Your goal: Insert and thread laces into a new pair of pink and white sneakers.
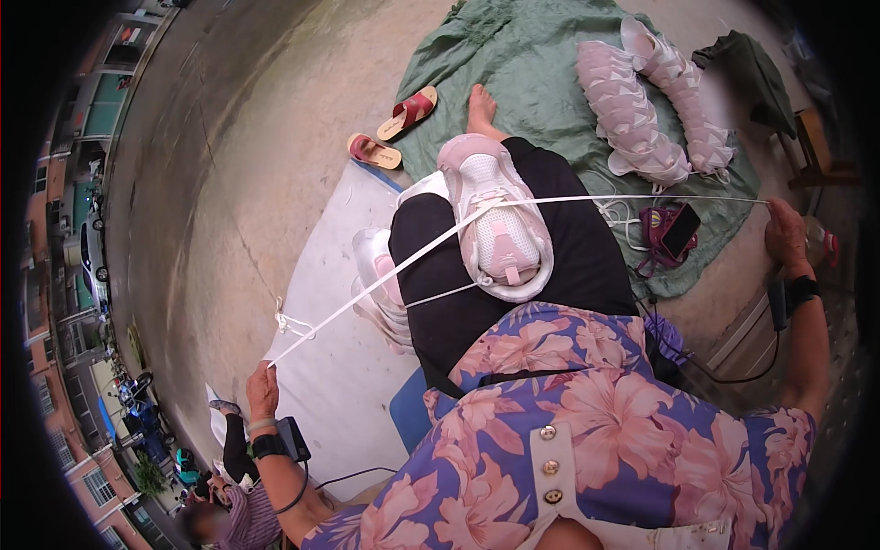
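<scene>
A pink and white sneaker point(507, 240) rests on my lap, across my black-trousered thighs. A long white shoelace point(403, 267) runs out from it to both sides, pulled taut. My left hand point(262, 391) is closed on one end, out at the left. Far to the right, my right hand point(785, 235) is closed on the other end, where the lace looks thin. A small loop of cord point(291, 319) hangs on the lace near my left hand. A thinner cord also leaves the sneaker's near end toward the left.
More shoe parts point(378, 284) lie stacked beside my left thigh on a pale sheet point(316, 367). Long stacks of pink shoe uppers point(626, 115) lie on a green cloth point(532, 69), near a phone point(681, 229). Red sandals point(408, 115) stand ahead. Another person point(247, 518) sits at the lower left.
</scene>
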Tool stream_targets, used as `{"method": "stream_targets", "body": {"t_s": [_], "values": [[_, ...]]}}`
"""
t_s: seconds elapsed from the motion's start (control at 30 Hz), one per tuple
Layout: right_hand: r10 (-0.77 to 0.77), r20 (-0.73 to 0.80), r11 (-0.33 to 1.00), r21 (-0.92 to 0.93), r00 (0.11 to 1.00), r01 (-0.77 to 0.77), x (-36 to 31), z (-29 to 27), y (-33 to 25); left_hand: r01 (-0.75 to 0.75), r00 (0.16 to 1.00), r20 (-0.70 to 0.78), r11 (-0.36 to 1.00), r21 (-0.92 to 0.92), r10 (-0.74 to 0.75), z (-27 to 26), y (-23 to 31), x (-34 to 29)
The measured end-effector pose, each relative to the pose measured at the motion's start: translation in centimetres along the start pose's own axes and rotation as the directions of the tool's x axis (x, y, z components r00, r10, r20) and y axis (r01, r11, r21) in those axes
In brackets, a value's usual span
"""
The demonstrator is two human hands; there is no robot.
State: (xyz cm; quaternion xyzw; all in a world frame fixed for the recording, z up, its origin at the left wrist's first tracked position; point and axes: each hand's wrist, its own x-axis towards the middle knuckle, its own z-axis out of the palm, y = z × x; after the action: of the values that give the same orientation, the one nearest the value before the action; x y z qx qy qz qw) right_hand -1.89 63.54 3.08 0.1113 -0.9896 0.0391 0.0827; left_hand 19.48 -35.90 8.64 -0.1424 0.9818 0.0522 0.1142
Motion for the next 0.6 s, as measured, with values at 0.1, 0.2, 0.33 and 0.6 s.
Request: {"method": "stream_targets", "body": {"t_s": [0.1, 0.2, 0.33, 0.6], "values": [[0.092, 0.012, 0.996, -0.014, 0.996, -0.092, -2.1, -2.1, 4.0, 0.174, 0.982, 0.093, 0.976, -0.134, -0.163, -1.8, -3.1, -0.7], [0.169, 0.039, 0.985, 0.038, 0.985, -0.17, -3.9, -3.1, 7.8, 0.354, 0.934, 0.167, 0.871, -0.341, -0.315, -3.3, -3.9, -0.8], [0.181, 0.018, 0.96, -0.22, 0.983, -0.173, -3.9, -2.9, 8.6, 0.466, 0.884, 0.216, 0.821, -0.33, -0.415, -4.7, -3.8, -0.9], [0.253, 0.783, 0.257, 0.511, 0.568, -0.82, 1.2, 2.5, -17.5, 0.361, 0.803, 0.589, 0.865, -0.348, -0.098, 1.2, 17.3, 4.3]]}}
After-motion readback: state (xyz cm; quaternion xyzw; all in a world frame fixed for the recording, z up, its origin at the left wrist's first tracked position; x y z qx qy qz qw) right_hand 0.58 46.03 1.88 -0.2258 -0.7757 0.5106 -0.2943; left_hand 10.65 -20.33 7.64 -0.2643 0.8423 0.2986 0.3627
